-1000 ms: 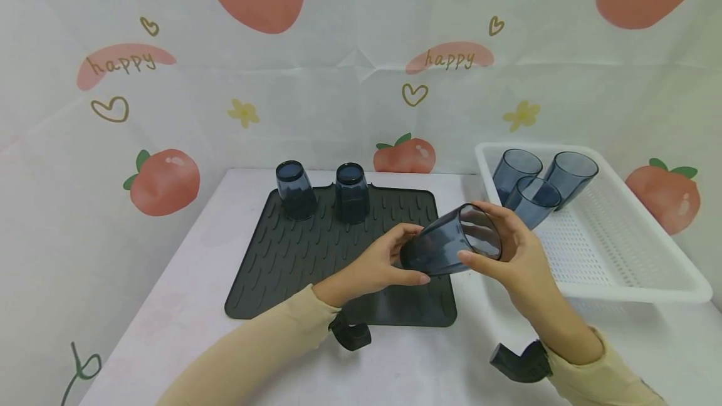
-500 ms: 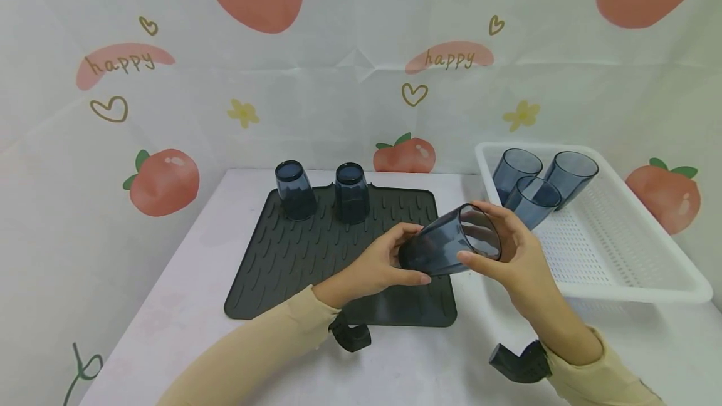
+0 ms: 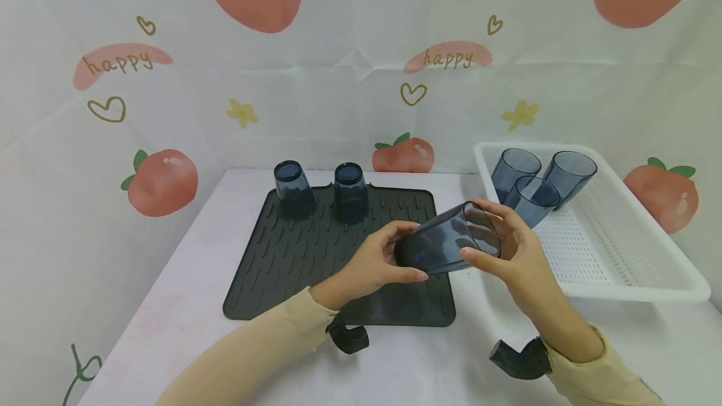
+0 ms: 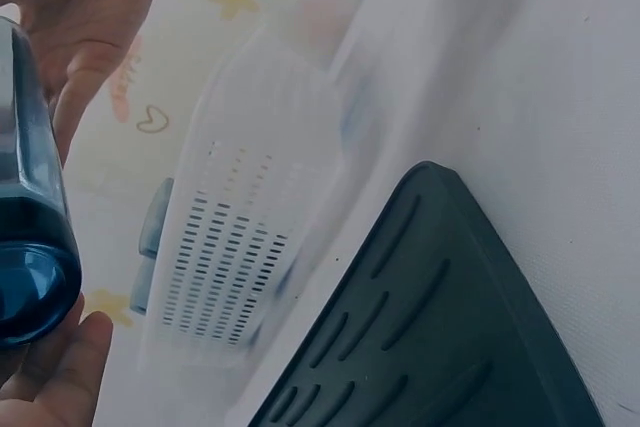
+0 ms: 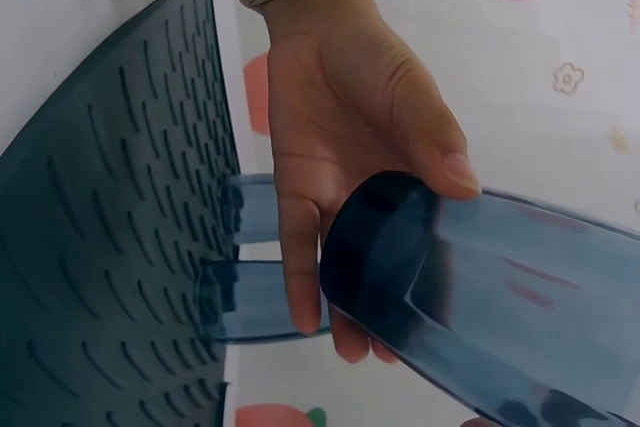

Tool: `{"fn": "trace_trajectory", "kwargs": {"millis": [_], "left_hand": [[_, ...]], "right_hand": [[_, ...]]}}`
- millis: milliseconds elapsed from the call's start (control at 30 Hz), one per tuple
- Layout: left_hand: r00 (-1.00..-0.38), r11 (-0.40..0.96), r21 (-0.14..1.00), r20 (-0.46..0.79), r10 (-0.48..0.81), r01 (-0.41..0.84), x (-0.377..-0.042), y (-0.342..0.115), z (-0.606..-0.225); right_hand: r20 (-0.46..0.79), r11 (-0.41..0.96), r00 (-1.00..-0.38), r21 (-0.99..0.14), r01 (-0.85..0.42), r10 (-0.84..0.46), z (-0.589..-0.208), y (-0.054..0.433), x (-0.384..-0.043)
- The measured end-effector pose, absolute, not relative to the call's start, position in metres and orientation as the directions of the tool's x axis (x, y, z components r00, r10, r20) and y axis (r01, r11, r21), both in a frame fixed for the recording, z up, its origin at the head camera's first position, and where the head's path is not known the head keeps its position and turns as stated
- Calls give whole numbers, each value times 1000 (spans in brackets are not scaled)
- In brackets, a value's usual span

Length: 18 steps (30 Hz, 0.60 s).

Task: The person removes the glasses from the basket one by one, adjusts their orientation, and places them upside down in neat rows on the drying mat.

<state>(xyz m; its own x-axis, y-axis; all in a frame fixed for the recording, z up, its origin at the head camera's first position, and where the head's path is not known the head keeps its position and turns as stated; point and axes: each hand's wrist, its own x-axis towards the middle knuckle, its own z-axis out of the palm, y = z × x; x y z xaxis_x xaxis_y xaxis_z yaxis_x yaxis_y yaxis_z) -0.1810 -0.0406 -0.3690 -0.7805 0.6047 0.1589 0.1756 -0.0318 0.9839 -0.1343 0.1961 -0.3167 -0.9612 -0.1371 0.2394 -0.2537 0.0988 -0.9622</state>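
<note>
A blue-tinted drinking glass (image 3: 433,244) lies tilted in the air between both hands, over the right part of a dark ribbed drying mat (image 3: 293,268). My left hand (image 3: 382,262) grips it round its thick base, thumb below and fingers behind. At the rim end, my right hand (image 3: 516,249) holds it, with the thumb on the near side and the fingers round the far side. In the right wrist view the glass (image 5: 500,287) covers part of the left hand (image 5: 350,117). Two more glasses, one on the left (image 3: 294,192) and another (image 3: 351,194), stand upside down at the mat's back.
At the right stands a white perforated basket (image 3: 648,296), its rim raised above the table. Three blue glasses (image 3: 531,199) lean upright in its back left corner. A printed cloth backdrop (image 3: 316,105) hangs behind the white table (image 3: 186,337).
The held glass has shifted slightly left and up at its base, together with the left hand. Both hands keep their hold; the other glasses stay where they were.
</note>
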Motion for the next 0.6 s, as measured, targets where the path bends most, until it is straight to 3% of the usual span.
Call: {"fn": "trace_trajectory", "kwargs": {"millis": [367, 600], "left_hand": [[-789, -173, 967, 255, 560, 190, -181, -47, -368], [-787, -271, 936, 338, 516, 225, -183, -51, -368]], "right_hand": [[194, 49, -965, -977, -206, -179, -316, 199, -136], [143, 110, -975, -981, -163, -170, -320, 200, -139]]}}
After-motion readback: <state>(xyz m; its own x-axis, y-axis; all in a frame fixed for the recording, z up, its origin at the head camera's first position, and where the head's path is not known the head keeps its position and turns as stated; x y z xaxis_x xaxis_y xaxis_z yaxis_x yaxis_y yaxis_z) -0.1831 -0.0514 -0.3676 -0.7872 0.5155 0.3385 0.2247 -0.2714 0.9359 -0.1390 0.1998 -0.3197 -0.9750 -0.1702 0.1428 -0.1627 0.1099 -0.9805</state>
